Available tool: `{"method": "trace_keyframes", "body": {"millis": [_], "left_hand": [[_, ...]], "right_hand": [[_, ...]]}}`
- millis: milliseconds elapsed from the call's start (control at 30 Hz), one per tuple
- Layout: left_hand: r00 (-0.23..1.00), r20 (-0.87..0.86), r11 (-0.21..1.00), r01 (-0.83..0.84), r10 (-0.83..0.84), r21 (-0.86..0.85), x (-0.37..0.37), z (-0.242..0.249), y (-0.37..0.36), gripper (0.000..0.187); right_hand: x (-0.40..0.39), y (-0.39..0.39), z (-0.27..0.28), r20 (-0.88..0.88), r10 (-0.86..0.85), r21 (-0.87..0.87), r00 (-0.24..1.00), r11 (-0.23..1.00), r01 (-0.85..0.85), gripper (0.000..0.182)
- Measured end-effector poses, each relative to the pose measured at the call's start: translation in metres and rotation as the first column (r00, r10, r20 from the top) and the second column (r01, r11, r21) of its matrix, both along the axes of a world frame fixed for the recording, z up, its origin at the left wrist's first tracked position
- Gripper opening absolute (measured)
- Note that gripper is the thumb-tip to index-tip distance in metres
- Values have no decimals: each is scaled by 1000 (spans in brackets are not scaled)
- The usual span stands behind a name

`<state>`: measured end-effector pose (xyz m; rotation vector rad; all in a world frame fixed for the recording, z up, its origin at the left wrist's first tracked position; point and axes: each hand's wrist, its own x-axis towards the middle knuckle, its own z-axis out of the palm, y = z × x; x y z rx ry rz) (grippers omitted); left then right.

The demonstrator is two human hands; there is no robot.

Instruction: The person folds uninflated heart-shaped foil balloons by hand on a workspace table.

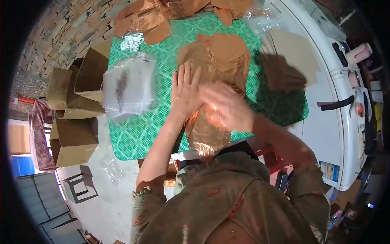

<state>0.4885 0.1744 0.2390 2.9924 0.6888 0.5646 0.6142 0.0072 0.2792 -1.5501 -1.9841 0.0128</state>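
Note:
A shiny copper-coloured sheet of thin film (208,130) lies across the green checked tablecloth (162,46) and hangs over its front edge. Flat on the left side of the film rests my left hand (186,92), fingers stretched out. Just beside it, over the film, is my right hand (229,106), smeared by motion, so its fingers cannot be made out clearly. Beyond both hands, more copper-coloured film (231,53) is spread on the cloth. To the left is a stack of clear plastic sleeves (136,83) with a dark mark.
White rings (132,41) lie at the back left, near crumpled copper film (156,26). Beige cardboard sheets (298,53) are at the right, beside a long white appliance (331,114). Open cardboard boxes (77,136) stand left of the table. Clear plastic (262,20) lies at the back right.

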Motion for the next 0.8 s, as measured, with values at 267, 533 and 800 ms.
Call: {"method": "trace_keyframes", "body": {"millis": [267,533,800], "left_hand": [[1000,24,1000,-9,9,-17,2,3,-2,68],[995,96,995,0,-10,96,6,8,3,67],[959,256,982,152,-119,-112,43,-8,28,63]], "right_hand": [[70,74,-40,334,-207,-203,920,937,285,61],[73,76,-36,421,-181,-291,889,901,321,62],[75,80,-48,400,-203,-230,894,922,312,56]]}}
